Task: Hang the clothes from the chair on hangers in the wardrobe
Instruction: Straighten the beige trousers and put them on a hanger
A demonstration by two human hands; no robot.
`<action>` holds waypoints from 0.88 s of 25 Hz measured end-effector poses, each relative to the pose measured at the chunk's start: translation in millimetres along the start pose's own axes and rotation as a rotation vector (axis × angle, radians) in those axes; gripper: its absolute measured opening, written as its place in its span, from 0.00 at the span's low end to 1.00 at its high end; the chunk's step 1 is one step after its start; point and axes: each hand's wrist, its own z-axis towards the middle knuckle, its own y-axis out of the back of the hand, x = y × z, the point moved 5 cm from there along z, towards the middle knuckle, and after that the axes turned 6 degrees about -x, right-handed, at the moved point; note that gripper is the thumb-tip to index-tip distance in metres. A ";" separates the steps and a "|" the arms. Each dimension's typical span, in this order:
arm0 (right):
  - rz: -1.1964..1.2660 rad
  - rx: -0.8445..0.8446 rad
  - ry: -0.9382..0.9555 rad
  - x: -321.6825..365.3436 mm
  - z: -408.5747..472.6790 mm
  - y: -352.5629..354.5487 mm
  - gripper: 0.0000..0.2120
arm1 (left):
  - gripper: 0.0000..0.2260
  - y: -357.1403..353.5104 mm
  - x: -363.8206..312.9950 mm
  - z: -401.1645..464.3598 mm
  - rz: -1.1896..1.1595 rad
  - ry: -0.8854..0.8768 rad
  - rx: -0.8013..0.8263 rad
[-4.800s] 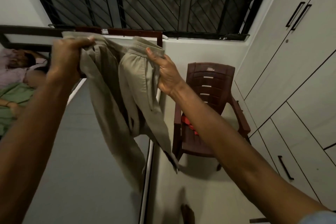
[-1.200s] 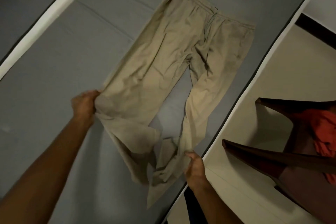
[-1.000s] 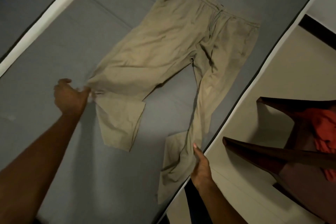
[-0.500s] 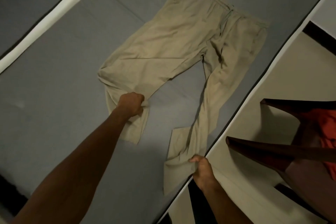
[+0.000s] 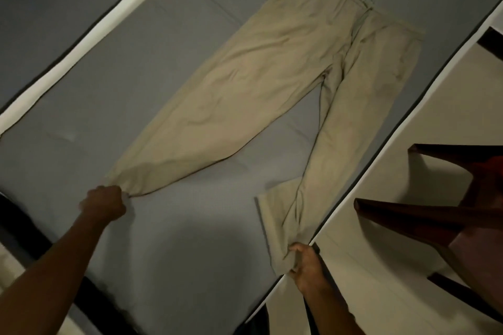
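Beige trousers [image 5: 275,68] lie spread flat on the grey mattress [image 5: 114,71], waistband at the far end, legs splayed toward me. My left hand [image 5: 103,202] grips the bunched cuff of the left leg, which is pulled out straight. My right hand [image 5: 304,266] grips the hem of the right leg at the mattress's right edge; that leg is folded over near its end. The brown plastic chair [image 5: 446,212] stands on the floor at the right. No hanger or wardrobe is in view.
A white strip [image 5: 89,35] runs diagonally along the mattress's left side. A dark bed frame edge [image 5: 54,266] lies at the lower left. Pale floor [image 5: 408,122] runs between the mattress and the chair.
The trousers went from held up in the air to laid on the mattress. My left hand took the folded left cuff and pulled that leg out straight toward me. My right hand kept the right hem.
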 end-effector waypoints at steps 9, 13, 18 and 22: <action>0.246 0.329 -0.058 -22.1 -31.3 -28.1 0.22 | 0.35 -11.9 -227.6 -140.6 -1.230 -0.468 0.310; 0.147 0.255 -0.064 -33.9 -22.2 -21.1 0.24 | 0.11 -16.4 -256.5 -156.4 -1.097 -0.689 0.518; -0.290 -0.041 0.011 -53.9 1.2 -3.3 0.16 | 0.13 -63.9 -173.2 -121.5 -1.117 -0.453 0.314; -0.399 0.124 0.121 -51.3 -9.1 -22.1 0.12 | 0.16 -90.5 -123.2 -118.6 -1.062 -0.371 0.242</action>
